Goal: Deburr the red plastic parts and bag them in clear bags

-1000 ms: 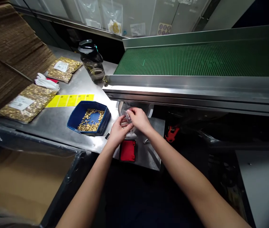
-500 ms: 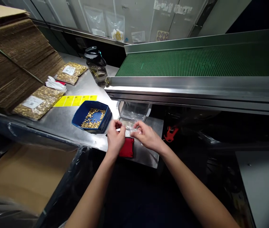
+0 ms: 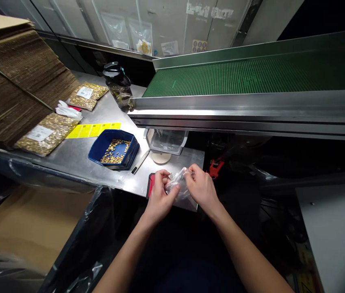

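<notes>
Both hands grip a crumpled clear plastic bag (image 3: 179,181) above the right end of the metal table (image 3: 187,160). My left hand (image 3: 160,199) is closed on the bag's left side, thumb pressed along it. With its fingers pinched, my right hand (image 3: 201,187) has hold of the bag's upper right. Partly hidden behind my left hand lies a red and black flat object (image 3: 150,185). Beyond the hands are a round pale disc (image 3: 160,158), a clear-topped tray (image 3: 166,141) and a slim pen-like tool (image 3: 140,161). To the left, a blue bin (image 3: 131,156) holds small gold-coloured metal pieces.
A green conveyor belt (image 3: 221,79) with a metal rail (image 3: 236,106) runs along the back right. Filled bags (image 3: 55,130), a yellow label strip (image 3: 91,130), a water bottle (image 3: 119,87) and stacked cardboard (image 3: 20,81) stand left. An open carton (image 3: 32,228) is at lower left.
Both hands have moved toward me and slightly right with the plastic bag, which is now more bunched. The pale disc and pen-like tool are uncovered. The whole view has shifted slightly.
</notes>
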### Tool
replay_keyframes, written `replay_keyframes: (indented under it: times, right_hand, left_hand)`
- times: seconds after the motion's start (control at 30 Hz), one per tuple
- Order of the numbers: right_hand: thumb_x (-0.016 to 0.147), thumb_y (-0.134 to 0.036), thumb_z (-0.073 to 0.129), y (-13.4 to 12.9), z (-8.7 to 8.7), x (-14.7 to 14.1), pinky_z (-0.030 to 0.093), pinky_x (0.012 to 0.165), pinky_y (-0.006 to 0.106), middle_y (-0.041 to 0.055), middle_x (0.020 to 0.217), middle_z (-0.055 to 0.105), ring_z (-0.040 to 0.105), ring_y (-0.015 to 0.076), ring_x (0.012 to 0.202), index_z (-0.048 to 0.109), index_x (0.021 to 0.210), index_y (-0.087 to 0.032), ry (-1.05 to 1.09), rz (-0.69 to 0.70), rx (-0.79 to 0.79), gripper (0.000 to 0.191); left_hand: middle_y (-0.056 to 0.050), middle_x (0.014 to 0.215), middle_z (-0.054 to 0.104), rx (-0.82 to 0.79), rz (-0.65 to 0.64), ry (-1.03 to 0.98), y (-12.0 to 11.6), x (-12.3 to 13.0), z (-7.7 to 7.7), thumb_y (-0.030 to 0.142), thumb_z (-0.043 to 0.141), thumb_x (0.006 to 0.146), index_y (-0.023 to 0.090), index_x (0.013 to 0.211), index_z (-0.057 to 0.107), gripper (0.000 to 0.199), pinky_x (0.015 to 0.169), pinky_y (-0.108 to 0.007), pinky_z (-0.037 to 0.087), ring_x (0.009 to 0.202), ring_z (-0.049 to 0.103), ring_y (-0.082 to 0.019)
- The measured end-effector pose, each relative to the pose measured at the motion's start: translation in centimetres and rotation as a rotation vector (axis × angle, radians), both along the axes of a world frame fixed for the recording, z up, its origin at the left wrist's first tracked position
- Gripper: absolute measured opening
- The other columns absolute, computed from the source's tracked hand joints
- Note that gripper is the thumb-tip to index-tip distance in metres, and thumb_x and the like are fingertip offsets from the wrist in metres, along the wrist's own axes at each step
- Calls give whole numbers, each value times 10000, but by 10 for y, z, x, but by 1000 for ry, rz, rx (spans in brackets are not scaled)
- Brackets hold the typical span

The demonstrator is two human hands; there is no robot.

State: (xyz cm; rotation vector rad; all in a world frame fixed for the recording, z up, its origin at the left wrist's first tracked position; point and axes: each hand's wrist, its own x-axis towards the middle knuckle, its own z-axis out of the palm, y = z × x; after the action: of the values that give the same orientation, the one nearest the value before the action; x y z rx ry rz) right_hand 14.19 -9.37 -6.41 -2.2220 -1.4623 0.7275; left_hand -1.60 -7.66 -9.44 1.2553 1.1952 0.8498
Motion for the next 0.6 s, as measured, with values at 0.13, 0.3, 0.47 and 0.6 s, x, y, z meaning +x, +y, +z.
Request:
replay_keyframes:
  times: [0.13,0.3,0.47,0.6]
  right_hand:
    - [1024,-412,470,-18,0,0,252,594,292,-21,654,612,581,177,611,537,821,-249,-35,107,-28,269]
    - [864,-169,644,-46,0,-26,275,621,316,70,881,709,628,235,769,625,956,-232,-100,272,-47,114]
    - [988,-285,517,-29,-1,-40,342,672,301,31,779,665,617,204,766,634,890,-224,238,183,-124,164]
    - [699,-336,891,-26,-22,-21,441,689,229,-41,860,717,651,152,798,713,911,-248,720,359,-265,291]
  left_hand:
    - [55,785,538,195,135,182,4,-14,5,145,681,775,244,1219,547,474,680,-237,447,667,552,-127]
    - [52,774,539,263,334,280,0,-31,16,258,700,832,247,1077,533,297,627,-223,432,683,549,-145]
    - [29,726,593,69,-138,491,-57,-58,2,309,623,885,230,795,577,128,602,-239,418,642,555,-155]
    - [61,629,498,-301,-70,326,-89,-103,-31,477,743,796,220,721,524,346,477,-225,394,504,481,-125]
